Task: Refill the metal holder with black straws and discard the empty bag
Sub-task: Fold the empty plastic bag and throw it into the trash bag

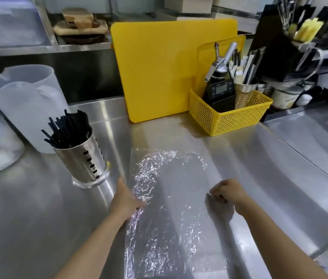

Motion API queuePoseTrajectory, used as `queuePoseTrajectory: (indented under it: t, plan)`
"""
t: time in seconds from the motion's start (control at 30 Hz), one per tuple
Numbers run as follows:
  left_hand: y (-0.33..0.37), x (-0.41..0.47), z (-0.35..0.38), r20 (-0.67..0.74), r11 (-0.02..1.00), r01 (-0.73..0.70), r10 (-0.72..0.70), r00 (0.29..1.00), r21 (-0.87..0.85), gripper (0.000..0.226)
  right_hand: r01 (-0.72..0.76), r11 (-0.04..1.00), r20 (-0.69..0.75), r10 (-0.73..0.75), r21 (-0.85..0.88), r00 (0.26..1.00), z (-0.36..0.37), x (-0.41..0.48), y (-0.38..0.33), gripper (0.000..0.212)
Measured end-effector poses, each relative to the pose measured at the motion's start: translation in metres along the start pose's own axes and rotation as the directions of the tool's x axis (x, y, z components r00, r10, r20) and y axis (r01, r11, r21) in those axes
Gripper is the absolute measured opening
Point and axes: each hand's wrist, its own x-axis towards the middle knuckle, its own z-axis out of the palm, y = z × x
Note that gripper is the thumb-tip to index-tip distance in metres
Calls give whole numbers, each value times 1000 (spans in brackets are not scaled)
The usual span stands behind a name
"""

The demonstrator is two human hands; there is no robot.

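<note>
The metal holder (82, 160) stands at the left of the steel counter, packed with black straws (66, 129) that stick out of its top. An empty clear plastic bag (169, 218), crinkled, lies flat on the counter in front of me. My left hand (126, 200) rests flat on the bag's left edge, fingers partly under the film. My right hand (226, 192) is curled with its fingertips pinching the bag's right edge.
A translucent pitcher (24, 105) stands behind the holder. A yellow cutting board (159, 73) leans at the back, beside a yellow basket (229, 115) of tools. A black rack (299, 43) crowds the far right. The steel counter (269, 168) has a seam on the right.
</note>
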Motion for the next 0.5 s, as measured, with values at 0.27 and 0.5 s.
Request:
queuePoseTrajectory:
  t: [0.27, 0.5]
  plan:
    - [-15, -9, -26, 123, 944, 117, -82, 989, -309, 12, -42, 964, 279, -35, 264, 960, -4, -22, 1, 6]
    - [-25, -17, -32, 146, 957, -43, 88, 985, -286, 17, -52, 958, 326, -44, 282, 944, -2, -30, 7, 9]
